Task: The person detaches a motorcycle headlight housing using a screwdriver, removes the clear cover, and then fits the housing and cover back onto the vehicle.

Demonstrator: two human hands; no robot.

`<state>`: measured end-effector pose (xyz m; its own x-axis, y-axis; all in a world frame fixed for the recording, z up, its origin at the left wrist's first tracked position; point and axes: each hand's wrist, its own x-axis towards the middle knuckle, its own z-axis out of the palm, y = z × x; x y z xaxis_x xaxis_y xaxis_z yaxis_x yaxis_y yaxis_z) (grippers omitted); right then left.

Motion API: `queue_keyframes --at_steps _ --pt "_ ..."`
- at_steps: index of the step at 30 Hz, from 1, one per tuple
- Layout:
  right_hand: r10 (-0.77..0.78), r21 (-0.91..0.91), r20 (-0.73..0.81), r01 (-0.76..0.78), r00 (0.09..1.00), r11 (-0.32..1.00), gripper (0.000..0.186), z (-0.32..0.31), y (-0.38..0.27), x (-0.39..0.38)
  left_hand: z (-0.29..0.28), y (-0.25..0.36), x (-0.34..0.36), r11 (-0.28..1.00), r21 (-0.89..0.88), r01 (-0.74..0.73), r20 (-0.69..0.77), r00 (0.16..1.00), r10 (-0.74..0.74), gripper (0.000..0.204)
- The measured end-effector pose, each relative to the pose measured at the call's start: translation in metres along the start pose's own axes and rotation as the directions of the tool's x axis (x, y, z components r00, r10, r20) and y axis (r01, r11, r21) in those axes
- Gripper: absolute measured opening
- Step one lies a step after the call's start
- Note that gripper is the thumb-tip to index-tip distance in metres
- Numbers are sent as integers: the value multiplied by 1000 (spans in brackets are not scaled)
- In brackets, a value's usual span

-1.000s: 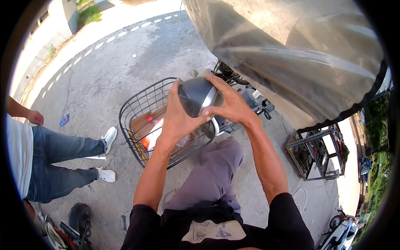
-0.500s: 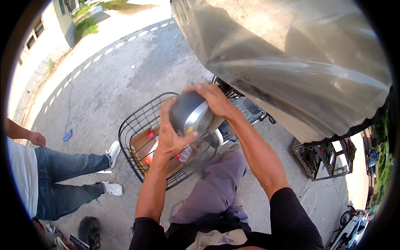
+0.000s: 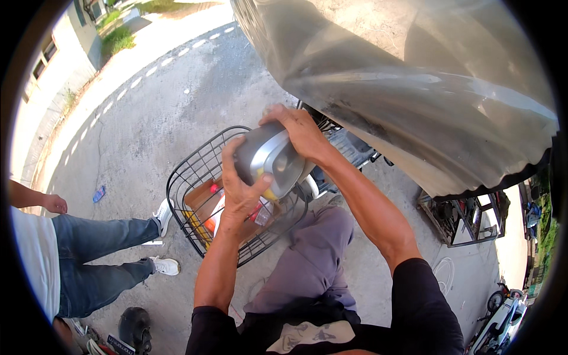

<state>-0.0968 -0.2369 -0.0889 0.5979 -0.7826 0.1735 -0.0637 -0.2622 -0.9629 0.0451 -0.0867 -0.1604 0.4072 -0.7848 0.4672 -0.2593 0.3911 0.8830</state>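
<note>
I hold a rounded dark grey shell with a silver band and a yellow patch [image 3: 260, 155] between both hands above a black wire basket [image 3: 196, 228]. My left hand [image 3: 236, 182] is wrapped round its left and lower side, thumb near the yellow patch. My right hand [image 3: 299, 133] grips its upper right side, fingers slightly blurred. In the basket are a cardboard box [image 3: 198, 198], red, orange and white items [image 3: 216, 213] and clear plastic [image 3: 263, 216]. Behind the shell, part of a scooter [image 3: 343, 148] shows.
A large smoky plastic canopy [image 3: 402, 94] overhangs the upper right. Another person [image 3: 94, 254] stands at my left, their hand [image 3: 56, 203] apart from mine. A metal rack [image 3: 464, 219], a coiled hose [image 3: 444, 275], a scooter [image 3: 497, 316] and a black seat-like object [image 3: 133, 328] are around me.
Both hands have turned the shell, so more of its silver band and a yellow patch face me. It has shifted a little left, and my grip moved with it.
</note>
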Motion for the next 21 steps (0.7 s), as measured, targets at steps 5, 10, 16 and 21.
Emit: queue_keyframes --at_steps 5,10,16,21 --pt "-168 -205 64 177 984 963 78 -10 8 -5 4 -6 8 935 -299 189 -59 975 -216 97" --pt "58 -226 138 -26 989 974 73 -9 -10 6 3 -12 3 936 -289 202 10 978 -208 106" --pt "28 -287 58 -11 998 958 79 -4 -3 12 5 -6 4 908 -341 244 19 967 -253 106" --pt "-196 -379 -21 174 980 909 63 2 -3 -1 0 1 11 805 -445 391 58 910 -410 82"
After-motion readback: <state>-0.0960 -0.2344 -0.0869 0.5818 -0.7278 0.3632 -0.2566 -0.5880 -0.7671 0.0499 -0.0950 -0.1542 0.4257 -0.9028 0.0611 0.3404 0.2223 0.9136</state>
